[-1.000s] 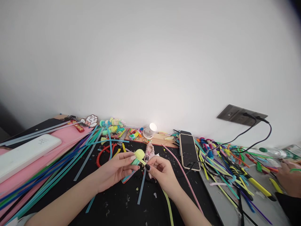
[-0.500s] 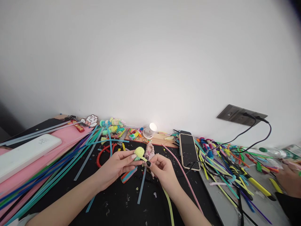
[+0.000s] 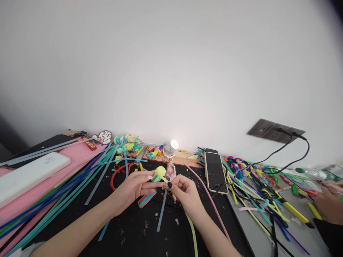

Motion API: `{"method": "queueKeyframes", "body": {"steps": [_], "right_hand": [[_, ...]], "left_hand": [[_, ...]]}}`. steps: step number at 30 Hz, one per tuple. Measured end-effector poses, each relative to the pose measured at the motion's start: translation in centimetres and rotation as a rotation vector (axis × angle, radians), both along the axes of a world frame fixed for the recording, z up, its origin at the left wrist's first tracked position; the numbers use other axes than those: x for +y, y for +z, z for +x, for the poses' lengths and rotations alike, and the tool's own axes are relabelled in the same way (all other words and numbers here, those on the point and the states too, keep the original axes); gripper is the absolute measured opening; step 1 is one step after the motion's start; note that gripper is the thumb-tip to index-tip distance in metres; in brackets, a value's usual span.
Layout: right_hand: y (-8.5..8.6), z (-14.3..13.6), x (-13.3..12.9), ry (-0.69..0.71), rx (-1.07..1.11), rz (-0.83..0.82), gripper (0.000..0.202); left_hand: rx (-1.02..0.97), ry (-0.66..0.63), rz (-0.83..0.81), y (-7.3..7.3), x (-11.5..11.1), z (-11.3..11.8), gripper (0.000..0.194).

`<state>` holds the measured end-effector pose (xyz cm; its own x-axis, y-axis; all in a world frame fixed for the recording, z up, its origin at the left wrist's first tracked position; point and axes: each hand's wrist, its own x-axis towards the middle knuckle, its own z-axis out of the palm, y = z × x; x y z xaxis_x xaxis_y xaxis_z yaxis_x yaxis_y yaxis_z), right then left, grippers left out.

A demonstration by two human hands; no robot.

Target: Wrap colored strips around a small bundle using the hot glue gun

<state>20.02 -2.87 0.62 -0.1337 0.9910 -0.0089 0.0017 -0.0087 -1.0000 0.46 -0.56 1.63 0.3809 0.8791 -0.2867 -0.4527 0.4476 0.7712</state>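
Note:
Between the fingers of my left hand [image 3: 134, 191] is a small fuzzy figure with a round yellow head [image 3: 160, 171] and a bit of green below it. My right hand [image 3: 186, 194] pinches a yellow pipe cleaner [image 3: 193, 235] close to that figure; its long tail runs down past my wrist to the front edge. The pinched end reaches the yellow ball. Just under my left fingertips lies a striped bundle of coloured pipe cleaner pieces [image 3: 147, 200]. Behind my hands a mottled pinkish tube-like item [image 3: 170, 171] lies on the black mat, partly hidden.
A paper cup [image 3: 171, 148] stands by the wall. Red-handled scissors [image 3: 115, 178], a phone [image 3: 215, 172] and long pipe cleaners [image 3: 66, 200] lie around. A white box-like case [image 3: 34, 176] is at left. Yellow-black pliers [image 3: 291, 210] and a co-worker's hand [image 3: 328, 203] are at right.
The yellow head has shifted slightly to the right and tilted in my left fingers. The left fingers have straightened a little; my right hand keeps its pinch on the yellow pipe cleaner.

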Motion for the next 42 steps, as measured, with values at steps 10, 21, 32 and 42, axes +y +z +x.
{"method": "queueKeyframes", "body": {"steps": [10,21,32,42], "right_hand": [[0.0,-0.1,-0.1,0.009,0.019,0.013,0.032],[-0.3,0.0,-0.3,0.017,-0.014,0.028,0.026],[-0.4,0.1,-0.1,0.016,-0.053,0.023,0.028],[0.2,-0.1,-0.3,0.018,-0.105,0.030,0.027]], "left_hand": [[0.197,-0.088,0.141,-0.9,0.4,-0.1,0.028],[0.335,-0.082,0.187,-0.9,0.4,-0.1,0.044],[0.393,-0.088,0.235,-0.6,0.3,0.0,0.043],[0.396,-0.045,0.191,-0.5,0.4,0.1,0.039]]}}
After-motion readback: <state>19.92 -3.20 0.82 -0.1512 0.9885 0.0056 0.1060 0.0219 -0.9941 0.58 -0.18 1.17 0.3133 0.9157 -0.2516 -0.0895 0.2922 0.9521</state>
